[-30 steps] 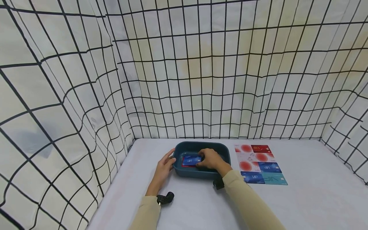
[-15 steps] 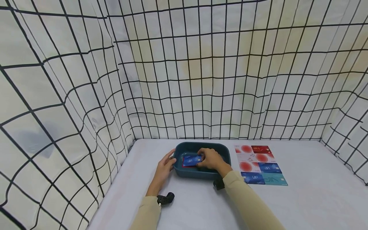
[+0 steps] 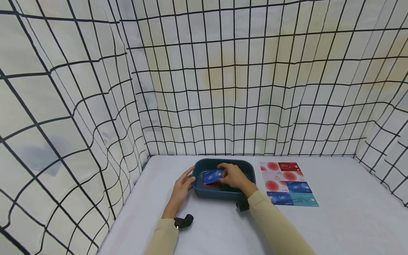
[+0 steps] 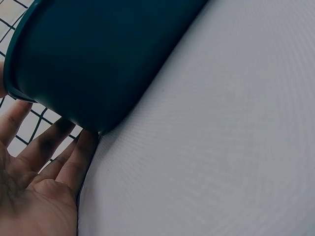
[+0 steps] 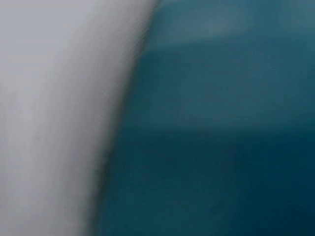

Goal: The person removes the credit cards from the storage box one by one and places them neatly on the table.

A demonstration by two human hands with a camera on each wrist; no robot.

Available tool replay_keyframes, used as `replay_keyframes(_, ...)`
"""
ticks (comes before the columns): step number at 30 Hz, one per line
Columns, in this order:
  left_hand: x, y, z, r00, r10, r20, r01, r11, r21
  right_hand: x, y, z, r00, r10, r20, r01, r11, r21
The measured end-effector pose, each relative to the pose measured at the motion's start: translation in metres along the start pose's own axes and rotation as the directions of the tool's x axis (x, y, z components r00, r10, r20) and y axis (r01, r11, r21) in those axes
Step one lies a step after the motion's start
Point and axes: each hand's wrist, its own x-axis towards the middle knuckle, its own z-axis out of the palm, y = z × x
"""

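A dark teal plastic basin (image 3: 210, 193) stands on the white table. My left hand (image 3: 181, 187) holds its left end, thumb at the rim and fingers along the outside wall. In the left wrist view those fingers (image 4: 74, 164) touch the wall near its base. Inside the basin, my right hand (image 3: 233, 176) pinches a blue VIP card (image 3: 211, 176) by its right end. The card is tilted over a red card (image 3: 206, 185), which is mostly covered. Only the blurred basin wall (image 5: 211, 88) and white table show in the right wrist view; the hand is out of that frame.
Right of the basin, several cards lie edge to edge in two columns: patterned red-and-white cards (image 3: 272, 186), a red VIP card (image 3: 288, 166), blue VIP cards (image 3: 280, 199) and a teal card (image 3: 304, 199). Black netting (image 3: 234, 88) over white cloth surrounds the table (image 3: 347, 212).
My right hand has raised and tilted the blue card, so its right end stands higher and more of the red card shows. The left hand keeps its place on the basin.
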Motion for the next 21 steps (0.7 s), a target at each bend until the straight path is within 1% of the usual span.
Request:
replay_keyframes(5, 0.0, 0.0, -0.001, 1.0, 0.006, 0.004, -0.006, 1.0, -0.011, -0.001, -0.001, -0.002, 0.999, -0.034, -0.011, 0.035, 0.997, 0.064)
replay_keyframes(9, 0.003, 0.002, 0.002, 1.0, 0.023, 0.02, -0.023, 1.0, -0.013, -0.004, 0.001, -0.008, 0.995, -0.053, -0.083, 0.062, 0.992, 0.114)
replay_keyframes(12, 0.004, 0.002, 0.004, 0.999, 0.03, 0.022, -0.029, 1.0, -0.01, -0.008, 0.0, -0.012, 0.989, -0.065, -0.132, 0.082, 0.989, 0.127)
replay_keyframes(15, 0.003, 0.001, 0.003, 1.0, 0.017, 0.007, -0.017, 1.0, -0.015, -0.016, -0.003, -0.017, 0.986, -0.082, -0.147, 0.099, 0.988, 0.115)
replay_keyframes(19, 0.001, 0.0, 0.001, 1.0, 0.011, 0.004, -0.011, 1.0, -0.009, -0.03, -0.009, -0.024, 0.985, -0.067, -0.157, 0.085, 0.99, 0.109)
replay_keyframes(21, 0.001, -0.001, 0.001, 1.0, 0.011, 0.008, -0.011, 1.0, -0.008, -0.037, -0.011, -0.029, 0.985, -0.05, -0.163, 0.071, 0.99, 0.124)
